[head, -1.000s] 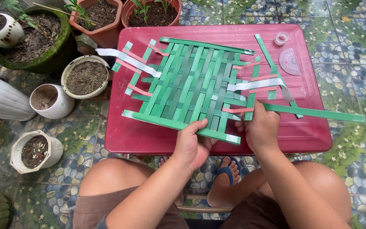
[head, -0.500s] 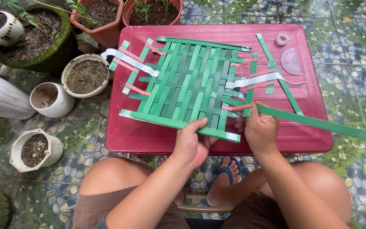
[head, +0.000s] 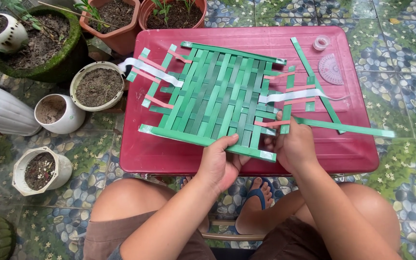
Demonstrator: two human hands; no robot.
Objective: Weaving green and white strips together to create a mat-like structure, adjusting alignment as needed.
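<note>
— So, what did your hands have just then?

— Nearest me, my left hand (head: pixel 221 161) was clenched on the near edge of the mat (head: pixel 217 98), thumb on top of its green border strip, fingers under it. My right hand (head: pixel 292 147) pinched the end of a long green strip (head: pixel 347 127) beside a pink one at the mat's right side.

— And where did the mat lie?

— Flat on the red table (head: pixel 169 154), at its middle, slightly skewed, with its near edge close to the table's front rim. White strips stuck out left and right of the weave.

— Anything farther off?

— Yes. Another loose green strip (head: pixel 314 79) ran slantwise on the right; beyond it lay a protractor (head: pixel 331 70) and a tape roll (head: pixel 321 43) near the far corner. Pots (head: pixel 97 86) of soil stood on the floor to my left.
</note>
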